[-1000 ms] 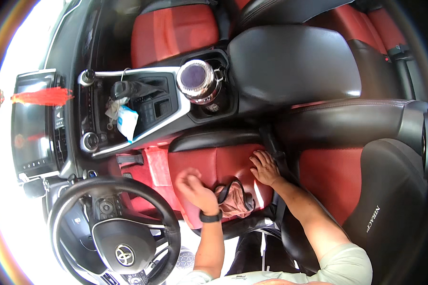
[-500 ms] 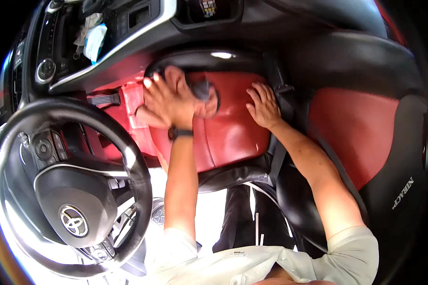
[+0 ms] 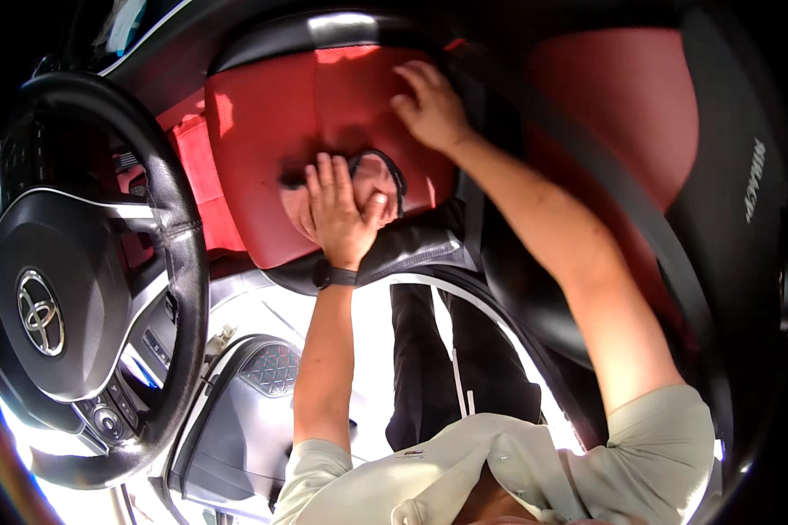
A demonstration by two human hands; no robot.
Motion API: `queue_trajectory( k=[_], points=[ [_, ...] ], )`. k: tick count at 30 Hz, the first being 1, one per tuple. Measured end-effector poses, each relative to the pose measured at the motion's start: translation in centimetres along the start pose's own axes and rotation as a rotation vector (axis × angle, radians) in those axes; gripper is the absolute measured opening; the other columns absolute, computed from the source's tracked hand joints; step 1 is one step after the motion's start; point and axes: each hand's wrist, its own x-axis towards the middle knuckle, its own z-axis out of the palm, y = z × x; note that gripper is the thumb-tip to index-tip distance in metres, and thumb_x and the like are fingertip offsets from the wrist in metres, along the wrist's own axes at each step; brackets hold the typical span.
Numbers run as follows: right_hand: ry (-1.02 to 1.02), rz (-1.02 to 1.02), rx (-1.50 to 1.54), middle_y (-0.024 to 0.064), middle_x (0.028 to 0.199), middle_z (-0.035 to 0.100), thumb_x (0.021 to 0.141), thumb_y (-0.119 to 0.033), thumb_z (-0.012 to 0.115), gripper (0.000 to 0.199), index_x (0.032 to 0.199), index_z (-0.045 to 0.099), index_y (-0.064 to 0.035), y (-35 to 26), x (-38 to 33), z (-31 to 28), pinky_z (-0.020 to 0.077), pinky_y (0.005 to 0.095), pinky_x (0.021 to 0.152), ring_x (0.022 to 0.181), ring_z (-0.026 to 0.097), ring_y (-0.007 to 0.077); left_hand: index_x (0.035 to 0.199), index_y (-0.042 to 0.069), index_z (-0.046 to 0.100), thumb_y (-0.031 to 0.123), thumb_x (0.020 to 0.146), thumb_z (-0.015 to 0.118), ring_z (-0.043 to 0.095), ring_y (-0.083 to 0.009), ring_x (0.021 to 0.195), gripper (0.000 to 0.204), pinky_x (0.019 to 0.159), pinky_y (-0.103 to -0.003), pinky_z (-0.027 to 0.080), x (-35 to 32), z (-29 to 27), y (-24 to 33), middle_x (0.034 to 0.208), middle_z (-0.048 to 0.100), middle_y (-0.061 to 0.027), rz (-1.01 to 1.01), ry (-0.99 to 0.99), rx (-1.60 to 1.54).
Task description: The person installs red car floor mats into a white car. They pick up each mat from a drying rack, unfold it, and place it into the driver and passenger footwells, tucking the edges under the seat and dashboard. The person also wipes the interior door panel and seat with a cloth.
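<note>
My left hand lies flat, fingers stretched out, on a pinkish-brown cloth with a dark edge. The cloth is bunched under the palm near the front edge of a red leather car seat cushion with black trim. Part of the cloth is hidden by the hand. A dark watch sits on my left wrist. My right hand is at the far right part of the cushion, fingers slightly bent and apart, holding nothing. Whether it touches the leather I cannot tell.
A black steering wheel stands at the left. The red and black backrest rises at the right, with a dark seat belt running in front of it. Below is the open door's inner panel. The centre console borders the far side.
My left hand has slid with the cloth from the far left of the cushion toward its near edge. My right hand has shifted left from beside the backrest. The view has shifted as well.
</note>
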Motion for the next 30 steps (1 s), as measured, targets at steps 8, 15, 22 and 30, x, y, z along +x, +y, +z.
queue_trajectory(
  k=[8,15,22,30],
  points=[
    [-0.572,-0.816,-0.066,0.0062,0.156,0.035,0.081,-0.046,0.070,0.068,0.144,0.051,-0.0257,-5.5,-10.5,6.4,0.0204,0.0617,0.114,0.145,0.026,0.0363,0.148,-0.007,0.034,0.037,0.105,0.041,0.031,-0.0406,0.143,0.063,0.119,-0.046,0.024,-1.6,-6.2,-3.8,0.155,0.033,-0.0266,-0.392,0.401,-0.279],
    [0.116,0.056,-0.331,0.0178,0.153,0.038,0.096,-0.035,0.048,0.058,0.145,0.043,-0.0029,3.6,-4.7,1.1,0.0250,0.0537,0.117,0.144,0.027,0.0422,0.155,0.016,0.033,0.046,0.103,0.029,0.025,-0.0357,0.148,0.061,0.119,-0.055,0.018,-1.9,-1.3,-6.6,0.163,0.027,-0.0069,-0.143,0.017,0.433],
    [-0.339,0.646,-0.434,0.0339,0.155,0.023,0.090,-0.039,0.058,0.082,0.151,0.025,0.0031,-8.6,-18.0,5.1,0.0392,0.0466,0.109,0.133,0.045,0.0419,0.156,0.017,0.032,0.043,0.100,0.033,0.021,-0.0340,0.150,0.061,0.120,-0.054,0.014,-1.9,-0.3,-7.4,0.164,0.024,-0.0044,-0.142,0.004,0.451],
    [0.078,0.616,0.024,0.0141,0.111,0.069,0.092,-0.022,0.058,0.027,0.115,0.067,-0.0111,-1.3,-23.0,4.7,0.0536,0.0386,0.083,0.099,0.066,0.0301,0.149,0.014,0.043,0.038,0.096,0.051,0.033,-0.0379,0.143,0.059,0.112,-0.058,0.029,-1.6,-0.8,-7.7,0.157,0.038,-0.0098,-0.030,0.061,0.429]
  ],
)
